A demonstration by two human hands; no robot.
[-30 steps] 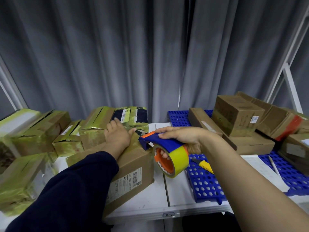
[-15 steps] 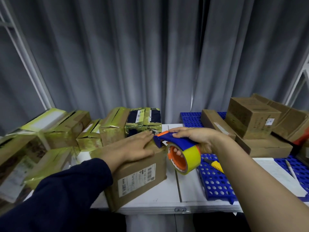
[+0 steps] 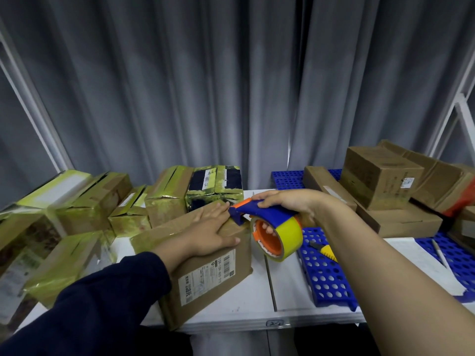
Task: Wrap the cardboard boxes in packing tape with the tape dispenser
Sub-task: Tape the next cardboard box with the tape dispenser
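The cardboard box [image 3: 205, 278] lay at the middle of the white table [image 3: 257, 304] in the head view, turned askew, with its near corner at the table's front edge. The left hand [image 3: 208, 232] lay flat on its top, fingers straight and pressing down. The right hand [image 3: 285, 204] clasped the blue-and-orange tape dispenser [image 3: 267, 217], fingers curled through the orange core of the yellow tape roll [image 3: 290, 235]. The dispenser's blue nose met the box's top edge at 1 o'clock, just beside the left fingertips.

From 9 to 12 o'clock of the box, boxes wrapped in yellowish tape [image 3: 164, 199] crowded close, the nearest just beside its left edge. At 3 o'clock a strip of white tabletop showed between the box and a blue perforated mat [image 3: 323, 278], where a yellow utility knife [image 3: 327, 251] lay. At 2 o'clock plain brown boxes [image 3: 380, 181] were stacked, well apart. A grey curtain [image 3: 231, 86] closed the far side at 12 o'clock.
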